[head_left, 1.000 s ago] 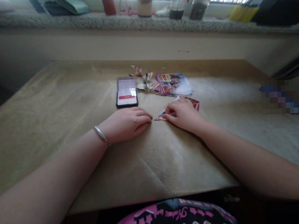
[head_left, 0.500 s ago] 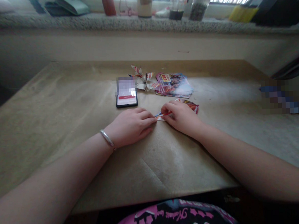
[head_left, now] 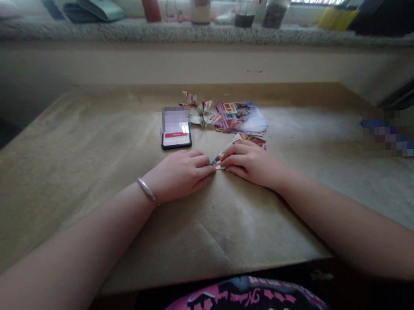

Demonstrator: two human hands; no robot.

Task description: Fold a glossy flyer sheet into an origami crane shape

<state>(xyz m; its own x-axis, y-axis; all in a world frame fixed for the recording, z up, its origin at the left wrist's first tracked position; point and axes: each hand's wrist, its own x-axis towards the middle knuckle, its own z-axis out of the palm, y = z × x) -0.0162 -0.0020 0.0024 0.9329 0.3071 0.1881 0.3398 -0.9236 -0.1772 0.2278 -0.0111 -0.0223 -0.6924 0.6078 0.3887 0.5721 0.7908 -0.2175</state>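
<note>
A small folded piece of printed paper (head_left: 227,150) lies on the brown table (head_left: 88,142) between my two hands. My right hand (head_left: 252,164) covers most of it, fingers pressed together on its fold, with one flap lifted. My left hand (head_left: 178,172), a silver bangle on its wrist, rests beside it with curled fingers touching the paper's left tip.
A phone (head_left: 176,133) with a lit screen lies just beyond my left hand. Behind it stand folded paper cranes (head_left: 199,110) and a stack of printed leaflets (head_left: 241,117). Bottles and jars line the stone sill (head_left: 186,31) at the back. A dark object lies at the far right.
My left hand slid right until its fingertips met the paper's tip. My right hand shifted left and folded a flap of the paper upward.
</note>
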